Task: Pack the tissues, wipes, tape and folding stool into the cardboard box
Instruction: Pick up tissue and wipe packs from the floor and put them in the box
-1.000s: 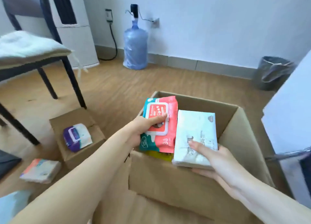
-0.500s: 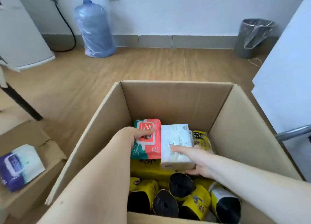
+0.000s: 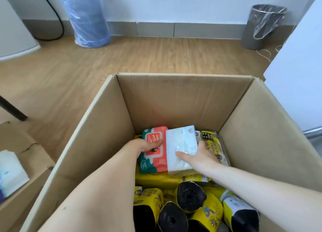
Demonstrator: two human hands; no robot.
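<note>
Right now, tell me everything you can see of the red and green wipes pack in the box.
The red and green soft plastic wipes pack lies flat, label up, near the far wall inside the brown cardboard box. It has a white-framed flip lid and a printed "30". The left hand grips it; the white tissue pack overlaps its right edge; yellow packets lie beneath.

Cardboard box point(image 3: 183, 99) on floor point(image 3: 139, 57). Inside, far end: wipes pack point(image 3: 153, 150) left, tissue pack point(image 3: 181, 148) touching its right side, both on top of rolls point(image 3: 188, 197) filling near part. Bin point(image 3: 261, 26) far right, water bottle point(image 3: 85, 17) far left, small box point(image 3: 26, 162) left.
</note>
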